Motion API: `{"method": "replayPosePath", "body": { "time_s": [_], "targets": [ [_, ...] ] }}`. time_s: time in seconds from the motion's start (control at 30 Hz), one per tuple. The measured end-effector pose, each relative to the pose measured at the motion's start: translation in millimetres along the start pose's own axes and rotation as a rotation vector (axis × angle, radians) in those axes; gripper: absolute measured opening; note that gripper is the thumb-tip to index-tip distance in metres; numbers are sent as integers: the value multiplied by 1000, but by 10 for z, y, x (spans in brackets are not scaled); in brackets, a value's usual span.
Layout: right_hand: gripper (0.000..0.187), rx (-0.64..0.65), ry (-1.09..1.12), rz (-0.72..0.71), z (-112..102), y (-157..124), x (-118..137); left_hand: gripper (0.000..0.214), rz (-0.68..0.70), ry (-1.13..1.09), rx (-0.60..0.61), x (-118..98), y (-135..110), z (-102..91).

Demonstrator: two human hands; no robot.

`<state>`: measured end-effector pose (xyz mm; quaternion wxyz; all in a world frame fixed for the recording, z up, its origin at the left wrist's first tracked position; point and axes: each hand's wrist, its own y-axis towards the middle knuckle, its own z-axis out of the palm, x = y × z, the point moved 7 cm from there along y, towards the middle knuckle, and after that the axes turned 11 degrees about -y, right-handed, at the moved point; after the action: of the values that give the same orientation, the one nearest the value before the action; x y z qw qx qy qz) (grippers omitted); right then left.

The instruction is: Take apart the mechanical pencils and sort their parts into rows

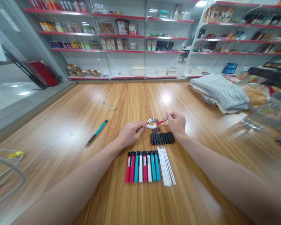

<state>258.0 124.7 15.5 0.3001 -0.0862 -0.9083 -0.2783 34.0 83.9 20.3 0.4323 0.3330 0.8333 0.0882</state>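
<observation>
My right hand (176, 123) pinches a red pen barrel (161, 121), its free end pointing left over a ring of small parts. That ring has silver metal tips (152, 120) along its far side and small white pieces (151, 126) along its near side. At the left edge of the white pieces are the fingertips of my left hand (132, 132), pressed together; whatever they hold is hidden. Small springs (155, 130) lie just below, then a row of black grips (162, 138). Nearer me are red, blue and white pen barrels (142, 167) with black tops, beside white ink refills (166, 167).
A blue and black pen (97, 132) lies to the left. Beyond it are a small cable loop (112, 107) and a tiny metallic bit (103, 102). White cable (7, 175) coils at the left edge. Folded cloth (221, 92) and a clear container (267, 109) stand right.
</observation>
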Motion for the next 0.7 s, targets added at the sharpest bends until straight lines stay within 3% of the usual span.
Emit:
{"method": "replayPosePath", "body": {
  "time_s": [0.47, 0.6, 0.7],
  "targets": [
    [37, 8, 109, -23, 8, -16, 8, 19, 21, -5, -2, 8, -4, 10],
    [35, 79, 316, -161, -50, -121, 248, 20, 39, 8, -80, -58, -2, -59],
    [30, 178, 388, -315, -77, -249, 469, 34, 61, 12, -127, -138, -6, -97]
  ]
}}
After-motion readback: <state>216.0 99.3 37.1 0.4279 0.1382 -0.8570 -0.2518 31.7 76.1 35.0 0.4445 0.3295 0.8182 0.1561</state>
